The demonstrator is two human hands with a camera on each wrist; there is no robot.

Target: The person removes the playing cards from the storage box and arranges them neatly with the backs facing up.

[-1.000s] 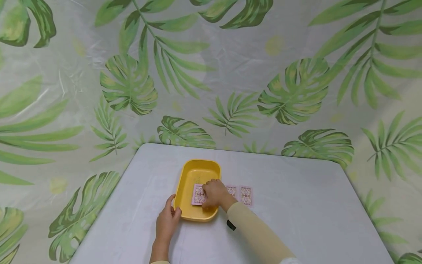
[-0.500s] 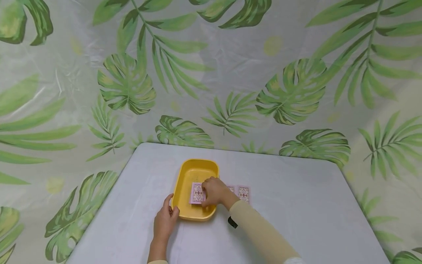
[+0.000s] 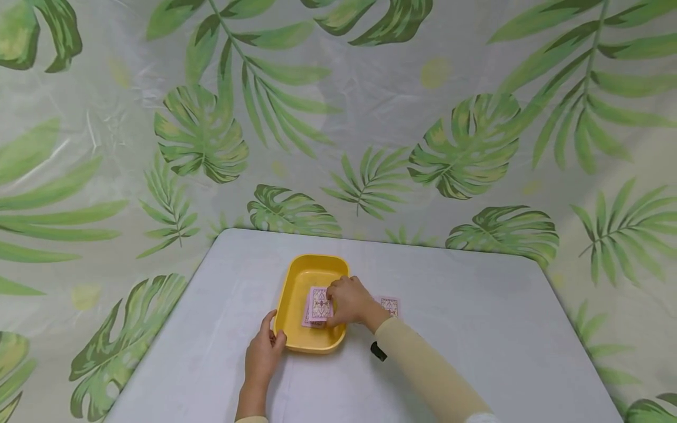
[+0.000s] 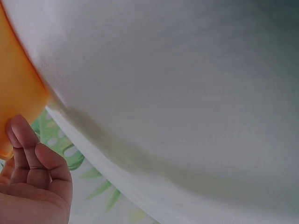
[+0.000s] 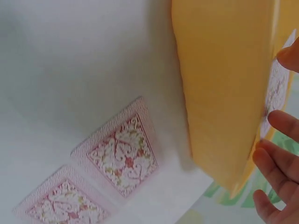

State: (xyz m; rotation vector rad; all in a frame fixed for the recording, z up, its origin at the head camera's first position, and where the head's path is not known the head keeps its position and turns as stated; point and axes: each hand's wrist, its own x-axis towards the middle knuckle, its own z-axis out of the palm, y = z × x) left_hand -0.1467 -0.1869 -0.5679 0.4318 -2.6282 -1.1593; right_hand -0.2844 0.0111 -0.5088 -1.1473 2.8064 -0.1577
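Observation:
A yellow tray (image 3: 317, 339) stands on the white-covered table. My left hand (image 3: 262, 354) grips its near left side, thumb at the rim and fingers along the outer wall. Over the tray's right wall reaches my right hand (image 3: 353, 301), pinching a pink-bordered playing card (image 3: 319, 302) by its right edge, patterned back up. Beneath it, another playing card (image 3: 307, 320) shows partly inside the tray. In the right wrist view the thumb and fingertips (image 5: 280, 122) meet the card's edge behind the tray wall.
On the table right of the tray lie two more cards, one nearer the tray (image 5: 124, 151) and one farther (image 5: 70, 203). The right wrist partly hides them in the head view. Behind the table (image 3: 476, 305) hangs a leaf-patterned sheet (image 3: 381, 106).
My right hand has shifted slightly toward the far side with the pinched card, so a card beneath it now shows. The left hand keeps its grip on the tray.

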